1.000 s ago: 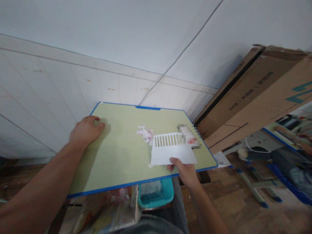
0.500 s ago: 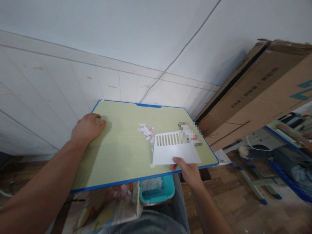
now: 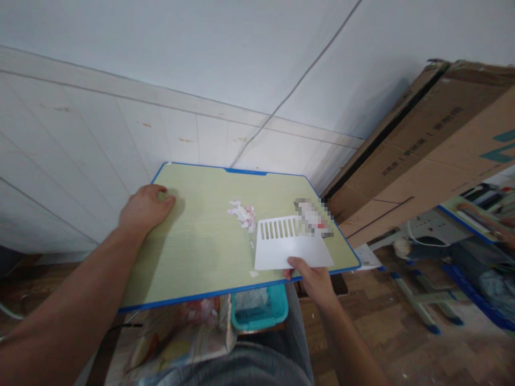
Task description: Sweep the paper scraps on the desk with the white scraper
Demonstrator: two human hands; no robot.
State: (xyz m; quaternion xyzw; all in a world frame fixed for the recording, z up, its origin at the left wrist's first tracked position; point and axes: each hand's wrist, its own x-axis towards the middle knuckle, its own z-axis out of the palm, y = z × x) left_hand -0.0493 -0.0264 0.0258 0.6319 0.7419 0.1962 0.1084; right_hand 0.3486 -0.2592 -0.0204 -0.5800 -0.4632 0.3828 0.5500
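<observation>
My right hand point(image 3: 311, 276) pinches the near edge of a thin white slotted plate point(image 3: 289, 252), thumb on top. The plate lies over the right part of a pale green desk point(image 3: 193, 241) with a blue rim, its row of slots toward the far side. Just left of the plate is a small heap of torn paper scraps point(image 3: 242, 214), white and pinkish, with a couple of loose bits nearer me. At the desk's left side rests my left hand point(image 3: 145, 208), thumb and fingers apart, nothing in it. A pixelated item point(image 3: 314, 217) lies behind the plate.
Large cardboard boxes point(image 3: 418, 150) lean at the right against the wall. Below the desk's near edge are a turquoise basket point(image 3: 261, 321) and an open box or bag point(image 3: 213, 343) with pinkish scraps inside. A cable point(image 3: 298, 80) runs down the wall. Another desk stands far right.
The white plate has shifted slightly right with my right hand, showing more of the small scraps by its left edge. My left hand stays in place.
</observation>
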